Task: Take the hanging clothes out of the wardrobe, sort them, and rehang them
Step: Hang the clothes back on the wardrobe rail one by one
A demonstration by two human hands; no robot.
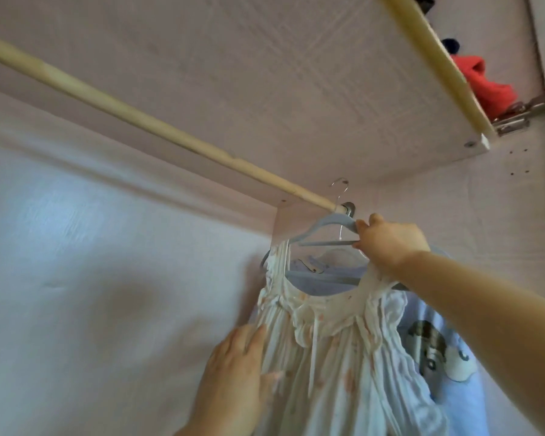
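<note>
The view looks up into the wardrobe. A pale wooden rod (pixel 139 119) runs from the upper left of the frame down to the centre, under a pinkish shelf (pixel 265 73) that fills the top.

At the rod's end in the centre hangs a grey hanger (pixel 324 226) with its metal hook (pixel 340 184) up by the rod. I cannot tell whether the hook bears on the rod.

A white dress (pixel 343 357) with small orange spots hangs from this hanger and falls to the bottom edge, right of centre. Its gathered neckline is stretched over the hanger's arms.

The right hand (pixel 390 243) reaches in from the lower right. Its fingers are curled round the hanger's right arm and cross bar, just above the dress's shoulder.

The left hand (pixel 233 376) comes up from the bottom centre with its fingers straight and close together, lying flat against the left side of the dress. Its thumb is blurred.

Behind the dress, at the lower right, hangs a light blue shirt (pixel 453 388) with a cartoon print, partly hidden by the right forearm.

At the upper right, a red cloth (pixel 482 83) lies on top of the shelf, and a metal hinge (pixel 523 111) sits just below it on the side wall. The wardrobe's back wall (pixel 76 278) fills the left of the frame.
</note>
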